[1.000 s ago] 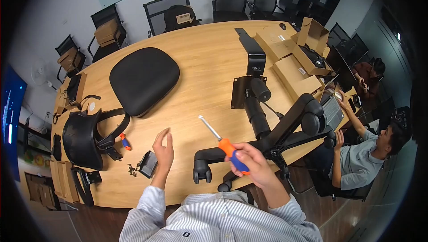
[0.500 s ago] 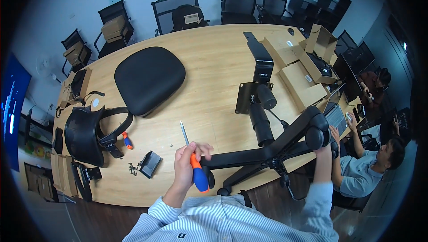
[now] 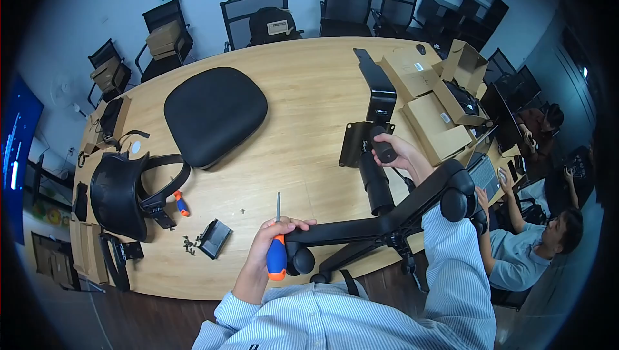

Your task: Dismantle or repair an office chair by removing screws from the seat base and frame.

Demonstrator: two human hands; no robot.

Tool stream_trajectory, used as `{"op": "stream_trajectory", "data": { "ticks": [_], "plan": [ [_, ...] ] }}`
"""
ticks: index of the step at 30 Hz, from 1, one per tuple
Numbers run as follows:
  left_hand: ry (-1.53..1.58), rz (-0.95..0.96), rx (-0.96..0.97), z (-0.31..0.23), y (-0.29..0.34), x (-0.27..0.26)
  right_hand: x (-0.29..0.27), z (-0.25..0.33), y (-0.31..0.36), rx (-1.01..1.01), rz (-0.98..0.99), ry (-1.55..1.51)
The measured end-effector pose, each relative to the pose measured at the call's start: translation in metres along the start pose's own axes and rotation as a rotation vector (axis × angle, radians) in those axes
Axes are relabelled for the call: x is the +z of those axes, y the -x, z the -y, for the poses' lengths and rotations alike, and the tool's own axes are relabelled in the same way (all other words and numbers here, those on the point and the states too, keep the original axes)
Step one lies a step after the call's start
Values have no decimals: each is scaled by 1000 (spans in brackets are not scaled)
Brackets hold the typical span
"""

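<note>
My left hand (image 3: 259, 250) is closed round a screwdriver (image 3: 277, 258) with a blue and orange handle, its shaft pointing away from me. The fingertips of that hand rest on a leg of the black chair base (image 3: 351, 229), which lies on its side at the near table edge with its casters. From the base a black telescoping column (image 3: 376, 189) runs away to a metal plate (image 3: 351, 143) and a bent bracket (image 3: 379, 85). On the thick black knob (image 3: 385, 152) by the plate, my right hand (image 3: 411, 158) has its fingers curled.
A black seat cushion (image 3: 216, 114) lies left of centre. Beside it are a black curved chair part (image 3: 119, 189), a second screwdriver (image 3: 182, 205), small screws (image 3: 190, 244) and a dark tray (image 3: 216, 239). Open cardboard boxes (image 3: 435, 127) and a seated co-worker (image 3: 525, 247) are at right.
My right hand has moved from the caster end of the base leg, far and leftward, onto the knob. The screwdriver in my left hand has turned more upright.
</note>
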State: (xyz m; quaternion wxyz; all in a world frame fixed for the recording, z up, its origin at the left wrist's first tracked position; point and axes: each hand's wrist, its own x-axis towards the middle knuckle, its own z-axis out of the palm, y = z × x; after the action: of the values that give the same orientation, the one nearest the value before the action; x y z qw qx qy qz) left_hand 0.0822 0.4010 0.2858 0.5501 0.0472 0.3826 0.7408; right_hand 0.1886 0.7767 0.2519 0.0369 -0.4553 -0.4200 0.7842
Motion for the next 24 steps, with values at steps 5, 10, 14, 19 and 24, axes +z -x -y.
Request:
{"op": "stream_trajectory", "data": {
  "ticks": [5,10,14,19,24],
  "plan": [
    [12,-42,32,2,3,-1,10,11,2,-24,-114,397],
    [59,-22,35,1,2,-7,44,9,17,-129,-353,1114],
    [46,-37,10,-6,2,-5,27,4,2,-364,-598,1661],
    [-135,-11,-50,-19,-8,-6,-30,10,-15,-12,131,186],
    [-519,134,-37,-59,-97,21,-25,-10,-46,71,366,-424]
  ]
}}
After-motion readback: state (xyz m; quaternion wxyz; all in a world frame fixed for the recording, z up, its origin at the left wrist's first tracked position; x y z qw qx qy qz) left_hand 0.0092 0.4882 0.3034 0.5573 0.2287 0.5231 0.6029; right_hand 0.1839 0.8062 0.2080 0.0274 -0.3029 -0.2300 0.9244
